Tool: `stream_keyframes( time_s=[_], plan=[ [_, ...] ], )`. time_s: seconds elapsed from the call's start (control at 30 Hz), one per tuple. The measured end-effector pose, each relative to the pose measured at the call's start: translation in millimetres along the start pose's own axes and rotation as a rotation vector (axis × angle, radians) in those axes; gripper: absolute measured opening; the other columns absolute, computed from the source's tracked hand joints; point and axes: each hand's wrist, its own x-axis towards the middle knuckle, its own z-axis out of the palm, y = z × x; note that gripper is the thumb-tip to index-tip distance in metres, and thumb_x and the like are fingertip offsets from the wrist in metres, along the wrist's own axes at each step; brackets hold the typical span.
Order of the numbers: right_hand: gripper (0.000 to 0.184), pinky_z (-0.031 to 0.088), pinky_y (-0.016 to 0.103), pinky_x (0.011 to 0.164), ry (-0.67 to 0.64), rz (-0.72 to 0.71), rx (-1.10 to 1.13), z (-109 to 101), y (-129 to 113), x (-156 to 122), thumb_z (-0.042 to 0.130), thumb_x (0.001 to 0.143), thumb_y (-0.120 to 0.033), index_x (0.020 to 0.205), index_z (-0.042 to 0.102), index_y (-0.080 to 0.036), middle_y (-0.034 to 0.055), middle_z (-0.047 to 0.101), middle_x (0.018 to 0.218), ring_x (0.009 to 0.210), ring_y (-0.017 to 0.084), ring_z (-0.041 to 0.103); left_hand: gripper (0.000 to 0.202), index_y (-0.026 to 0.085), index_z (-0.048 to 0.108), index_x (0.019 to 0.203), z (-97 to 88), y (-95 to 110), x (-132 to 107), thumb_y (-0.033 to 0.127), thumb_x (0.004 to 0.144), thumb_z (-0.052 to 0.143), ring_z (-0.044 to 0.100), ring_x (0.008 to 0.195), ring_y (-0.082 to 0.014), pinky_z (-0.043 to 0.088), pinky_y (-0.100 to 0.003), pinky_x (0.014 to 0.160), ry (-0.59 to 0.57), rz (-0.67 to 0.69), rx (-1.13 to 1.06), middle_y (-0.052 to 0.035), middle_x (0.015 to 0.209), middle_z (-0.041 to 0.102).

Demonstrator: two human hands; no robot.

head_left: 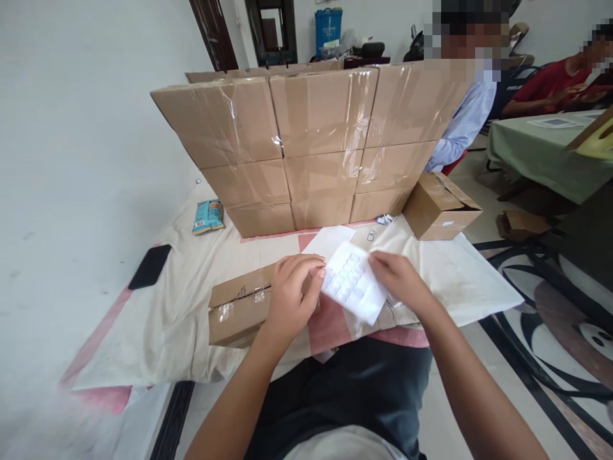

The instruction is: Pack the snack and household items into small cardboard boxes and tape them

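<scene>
A white sheet (354, 284) with a grid of pale bluish rectangles hangs tilted above the table, slightly blurred. My right hand (397, 275) pinches its upper right edge between thumb and fingers. At the sheet's left edge, my left hand (297, 287) has thumb and index finger brought together; whatever sits between the tips is too small to make out. A taped cardboard box (239, 313) lies beside and partly behind my left hand. Behind the held sheet, another piece of white paper (330, 239) rests on the cloth.
Stacked cardboard boxes (320, 121) form a wall across the table's back. A smaller box (443, 207) stands right. On the cloth (191, 332) lie a black phone (150, 267), a blue packet (208, 217) and small tags (384, 219). Two people sit beyond, near a green-covered table (541, 144).
</scene>
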Motion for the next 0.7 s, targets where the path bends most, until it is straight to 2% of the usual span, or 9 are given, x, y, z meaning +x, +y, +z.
stream_keyframes(
  time_s=[0.1,0.17,0.3,0.33,0.4,0.47,0.57,0.63,0.7],
  plan=[
    [0.027,0.045,0.048,0.092,0.304,0.088,-0.123,-3.1,0.7,33.9,0.051,0.096,-0.033,0.101,0.068,-0.013,0.0210,0.067,0.111,0.109,0.037,0.058,0.014,0.023,0.064,0.100,-2.4,-4.0,-1.8,0.028,0.104,0.052,0.069,0.106,-0.0190,0.045,-0.040,0.099,0.045,0.049,0.072,-0.0045,0.108,0.076],
    [0.034,0.046,0.047,0.093,0.342,0.107,0.035,2.9,-13.5,30.6,0.049,0.097,-0.041,0.102,0.069,-0.014,0.0199,0.067,0.112,0.108,0.035,0.059,0.008,0.022,0.064,0.098,-3.8,-6.4,-3.9,0.027,0.101,0.059,0.070,0.101,-0.0195,0.044,-0.041,0.097,0.085,0.132,0.160,-0.0047,0.106,0.075],
    [0.038,0.045,0.031,0.061,-0.375,0.188,0.750,24.7,-50.1,-13.9,0.052,0.092,-0.047,0.071,0.066,-0.018,0.0062,0.065,0.070,0.065,0.019,0.059,0.012,0.023,0.064,0.093,-7.1,-9.7,-10.9,0.032,0.093,0.071,0.071,0.089,-0.0201,0.044,-0.041,0.095,0.114,0.365,0.337,-0.0040,0.098,0.077],
    [0.031,0.041,0.028,0.057,-0.488,0.199,0.867,28.9,-54.9,-22.6,0.058,0.087,-0.042,0.068,0.064,-0.018,0.0032,0.061,0.065,0.060,0.016,0.055,0.015,0.024,0.064,0.094,-8.7,-10.9,-13.1,0.035,0.092,0.073,0.071,0.087,-0.0201,0.044,-0.041,0.095,0.111,0.411,0.369,-0.0039,0.097,0.077],
    [0.019,0.036,0.024,0.055,-0.487,0.170,0.964,34.5,-55.2,-29.4,0.064,0.079,-0.032,0.066,0.061,-0.018,-0.0022,0.054,0.060,0.055,0.011,0.047,0.024,0.024,0.064,0.098,-14.0,-15.5,-17.6,0.043,0.089,0.076,0.070,0.088,-0.0214,0.044,-0.042,0.095,0.114,0.454,0.425,-0.0050,0.097,0.077],
    [0.019,0.035,0.024,0.058,-0.345,0.063,0.904,38.6,-44.5,-23.7,0.064,0.083,-0.030,0.068,0.059,-0.019,-0.0041,0.050,0.062,0.058,0.010,0.045,0.043,0.023,0.065,0.109,-23.6,-24.5,-22.3,0.059,0.086,0.074,0.069,0.096,-0.0259,0.043,-0.044,0.097,0.115,0.397,0.484,-0.0098,0.106,0.076],
    [0.024,0.040,0.027,0.067,-0.173,-0.163,0.666,48.9,-21.0,-6.3,0.057,0.097,-0.035,0.080,0.062,-0.019,-0.0005,0.058,0.075,0.070,0.013,0.051,0.068,0.021,0.060,0.133,-45.8,-45.3,-30.5,0.074,0.089,0.056,0.062,0.119,-0.0358,0.036,-0.055,0.108,-0.055,0.088,0.614,-0.0177,0.132,0.068],
    [0.027,0.043,0.028,0.071,-0.199,-0.303,0.541,59.4,-8.5,2.0,0.055,0.102,-0.039,0.087,0.066,-0.019,0.0025,0.063,0.085,0.076,0.015,0.056,0.063,0.023,0.053,0.145,-63.5,-60.4,-36.5,0.066,0.099,0.044,0.057,0.129,-0.0370,0.032,-0.060,0.112,-0.276,-0.135,0.652,-0.0161,0.144,0.062],
    [0.029,0.045,0.029,0.072,-0.289,-0.413,0.513,71.0,-1.1,5.1,0.058,0.102,-0.042,0.090,0.070,-0.019,0.0040,0.066,0.087,0.077,0.015,0.058,0.056,0.027,0.047,0.151,-80.4,-72.9,-41.6,0.055,0.103,0.040,0.055,0.133,-0.0338,0.032,-0.058,0.113,-0.473,-0.221,0.605,-0.0124,0.149,0.059]
  ],
)
